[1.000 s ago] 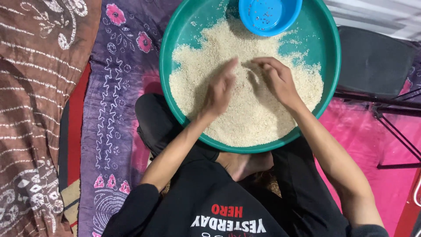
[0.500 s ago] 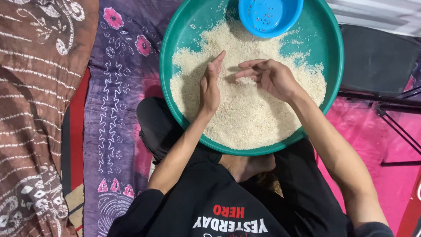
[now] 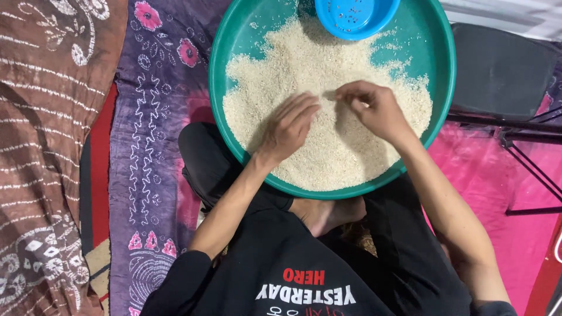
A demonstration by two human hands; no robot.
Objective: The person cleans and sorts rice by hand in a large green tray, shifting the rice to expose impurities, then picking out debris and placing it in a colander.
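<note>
- The rice lies in a broad heap inside the round green basin, covering most of its floor from the near rim up toward the far edge.
- The left hand rests palm down on the rice near the middle of the basin, fingers stretched flat and loose, grasping nothing.
- The right hand hovers just beside it over the grains, fingertips pinched together; whether a grain sits between them is too small to tell.
- A small blue bowl sits at the far edge of the basin, touching the rice heap.
- The basin rests on the person's crossed legs in dark trousers.
- Beneath lies a purple flowered cloth, with a brown patterned cloth to the left.
- A dark metal-legged chair stands to the right, over a pink cloth.
</note>
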